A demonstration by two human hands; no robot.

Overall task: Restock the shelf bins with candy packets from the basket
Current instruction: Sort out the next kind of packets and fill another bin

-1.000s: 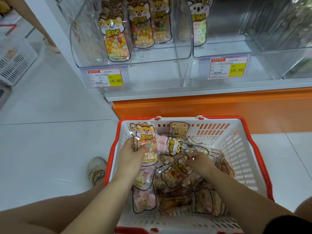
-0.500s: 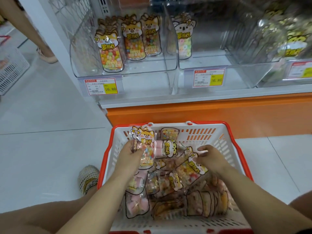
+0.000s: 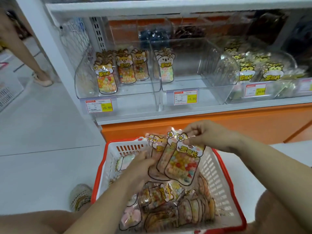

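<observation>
A white basket with a red rim (image 3: 217, 168) sits on the floor below me, holding several candy packets (image 3: 158, 200). Above it I hold a small fan of candy packets (image 3: 179, 164) with cartoon animal tops. My left hand (image 3: 143, 166) grips their lower left edges. My right hand (image 3: 202, 134) pinches the top of the front packet. On the shelf, the left clear bin (image 3: 118, 92) holds several upright packets of coloured candy. The middle clear bin (image 3: 194, 85) shows one packet at its left side.
Yellow price tags (image 3: 99, 105) hang below the bins. A third bin (image 3: 263, 73) at right holds more packets. An orange base panel (image 3: 219, 122) runs under the shelf. My shoe (image 3: 79, 196) is left of the basket. Another person's leg (image 3: 32, 58) and a white basket (image 3: 8, 92) stand at far left.
Both hands have risen out of the basket with packets. The right hand brought its packet against those in the left hand. The view tilted up toward the shelf.
</observation>
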